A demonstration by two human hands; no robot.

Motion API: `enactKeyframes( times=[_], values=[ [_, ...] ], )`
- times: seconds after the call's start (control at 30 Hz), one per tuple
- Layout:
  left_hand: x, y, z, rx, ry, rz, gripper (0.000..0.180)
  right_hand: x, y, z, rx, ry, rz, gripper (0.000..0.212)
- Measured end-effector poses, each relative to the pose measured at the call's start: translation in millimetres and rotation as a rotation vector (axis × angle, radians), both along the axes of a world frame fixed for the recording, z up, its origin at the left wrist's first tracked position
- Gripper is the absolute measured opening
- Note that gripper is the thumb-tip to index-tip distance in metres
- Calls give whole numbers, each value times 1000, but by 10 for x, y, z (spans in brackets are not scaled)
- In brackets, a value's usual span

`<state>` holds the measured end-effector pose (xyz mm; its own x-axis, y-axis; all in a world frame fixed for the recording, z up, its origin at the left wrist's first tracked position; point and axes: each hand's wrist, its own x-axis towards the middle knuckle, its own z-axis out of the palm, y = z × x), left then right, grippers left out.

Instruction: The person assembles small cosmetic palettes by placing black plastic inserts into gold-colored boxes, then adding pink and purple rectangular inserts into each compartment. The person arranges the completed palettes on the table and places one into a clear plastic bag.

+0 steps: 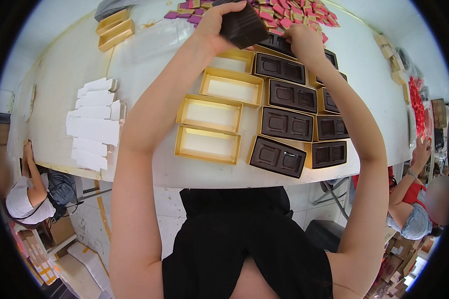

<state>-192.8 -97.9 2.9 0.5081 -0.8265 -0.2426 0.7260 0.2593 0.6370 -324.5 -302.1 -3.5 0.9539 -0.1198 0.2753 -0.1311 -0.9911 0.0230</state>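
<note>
My left hand (215,26) grips a stack of dark brown plastic insert trays (244,29), held tilted above the far end of the box rows. My right hand (304,44) reaches to the far boxes with its fingers curled together beside a dark insert tray (276,44); what the fingertips hold is hidden. Below it, several gold boxes carry brown two-hollow insert trays (287,122) in two columns. The nearest insert tray (277,156) sits slightly askew in its box. To their left, gold boxes (207,144) without inserts form another column, their pale bottoms showing.
Pink, red and purple wrapped pieces (284,15) are heaped at the table's far side. Flat white cartons (96,122) lie at left, with two gold boxes (115,30) beyond. Other people work at the left and right, one with a hand (421,152) near red material (417,107).
</note>
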Motion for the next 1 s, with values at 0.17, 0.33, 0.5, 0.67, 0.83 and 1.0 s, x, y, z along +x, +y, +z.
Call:
enactKeyframes(
  times=[0.17,0.33,0.5,0.67,0.83,1.0],
  values=[
    [-157,21,58,-23,-13,28,29,-74,74,-115,-274,-173,229,11],
    [-175,34,162,-6,-34,70,30,-32,43,175,-188,28,203,18],
    [-135,221,233,-75,-132,172,33,50,549,638,719,-97,339,30],
    [-213,352,285,-85,-348,252,35,79,913,563,1277,-83,263,24],
    [-127,579,251,-68,-439,256,37,158,908,537,1842,174,313,16],
    [-66,761,150,-74,-399,288,39,272,932,532,1939,380,373,16]
  ],
)
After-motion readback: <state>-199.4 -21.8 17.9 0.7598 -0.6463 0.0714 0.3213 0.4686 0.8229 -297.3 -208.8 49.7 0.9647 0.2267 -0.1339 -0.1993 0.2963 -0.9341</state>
